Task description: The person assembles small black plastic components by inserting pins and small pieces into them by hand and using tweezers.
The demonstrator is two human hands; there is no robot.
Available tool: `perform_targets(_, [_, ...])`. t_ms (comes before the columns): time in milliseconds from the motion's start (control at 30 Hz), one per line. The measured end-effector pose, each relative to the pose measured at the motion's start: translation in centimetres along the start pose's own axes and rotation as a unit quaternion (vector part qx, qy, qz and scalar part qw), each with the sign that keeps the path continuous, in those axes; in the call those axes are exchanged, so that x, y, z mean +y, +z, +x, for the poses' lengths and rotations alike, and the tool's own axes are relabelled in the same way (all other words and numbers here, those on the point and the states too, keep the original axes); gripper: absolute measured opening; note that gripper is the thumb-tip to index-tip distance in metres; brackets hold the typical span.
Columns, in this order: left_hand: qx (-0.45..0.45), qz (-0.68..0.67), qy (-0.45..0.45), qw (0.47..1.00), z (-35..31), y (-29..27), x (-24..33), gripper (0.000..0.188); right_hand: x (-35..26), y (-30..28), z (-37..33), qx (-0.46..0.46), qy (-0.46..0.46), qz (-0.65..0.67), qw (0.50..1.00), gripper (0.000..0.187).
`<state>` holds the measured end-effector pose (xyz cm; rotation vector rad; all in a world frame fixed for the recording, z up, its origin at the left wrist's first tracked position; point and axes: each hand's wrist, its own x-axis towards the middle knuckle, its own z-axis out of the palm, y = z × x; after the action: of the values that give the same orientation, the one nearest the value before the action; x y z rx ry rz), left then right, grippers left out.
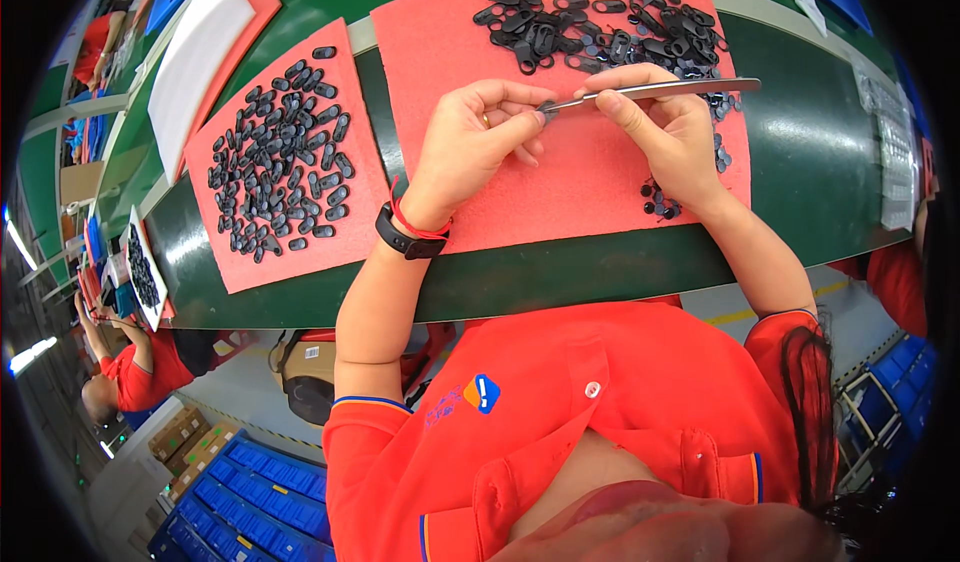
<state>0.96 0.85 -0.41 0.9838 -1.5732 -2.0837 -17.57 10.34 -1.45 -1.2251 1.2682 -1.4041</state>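
Over the middle of a pink foam sheet (pixel 560 202), my left hand (pixel 478 142) pinches a small dark piece (pixel 547 108) between thumb and forefinger. My right hand (pixel 668 127) grips slim metal tweezers (pixel 705 86), whose tip meets that piece; its exact shape is mostly hidden by the fingers. Beyond my hands lies a heap of black oval parts with round holes (pixel 540 34). Small dark discs (pixel 722 152) are scattered beside my right hand, and a little cluster of dark round bits (pixel 658 202) lies below its wrist.
Left of my left arm, a second pink foam sheet (pixel 240 272) carries many small black oval pieces (pixel 265 162). White and pink sheets (pixel 200 57) lean farther left. A clear plastic tray (pixel 890 152) sits at the right of the green table (pixel 810 142). Other people work on both sides.
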Motion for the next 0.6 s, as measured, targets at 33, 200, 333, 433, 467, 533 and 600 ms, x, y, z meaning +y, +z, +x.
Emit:
perform_targets(33, [-0.001, 0.000, 0.002, 1.000, 0.01, -0.01, -0.02, 0.022, -0.12, -0.01, -0.08, -0.008, -0.013, -0.026, 1.000, 0.019])
perform_targets(200, [0.004, -0.003, 0.018, 1.000, 0.15, -0.18, -0.55, 0.023, -0.32, 0.00, -0.33, 0.001, -0.025, -0.097, 0.995, 0.016])
perform_targets(333, [0.004, -0.004, 0.020, 1.000, 0.21, -0.19, -0.66, 0.022, -0.16, 0.07, -0.27, 0.001, -0.068, -0.116, 0.991, 0.014])
perform_targets(433, [0.003, -0.006, 0.021, 1.000, 0.23, -0.17, -0.63, 0.022, -0.24, 0.09, -0.33, 0.000, -0.068, -0.132, 0.989, 0.014])
perform_targets(467, [0.004, -0.004, 0.020, 1.000, 0.21, -0.16, -0.60, 0.022, -0.24, 0.08, -0.31, 0.000, -0.068, -0.131, 0.989, 0.014])
perform_targets(533, [0.004, -0.004, 0.020, 1.000, 0.21, -0.18, -0.67, 0.022, -0.25, 0.07, -0.26, 0.000, -0.083, -0.138, 0.987, 0.013])
perform_targets(600, [0.004, -0.004, 0.020, 1.000, 0.19, -0.15, -0.66, 0.021, -0.31, 0.04, -0.24, 0.000, -0.089, -0.141, 0.986, 0.013])
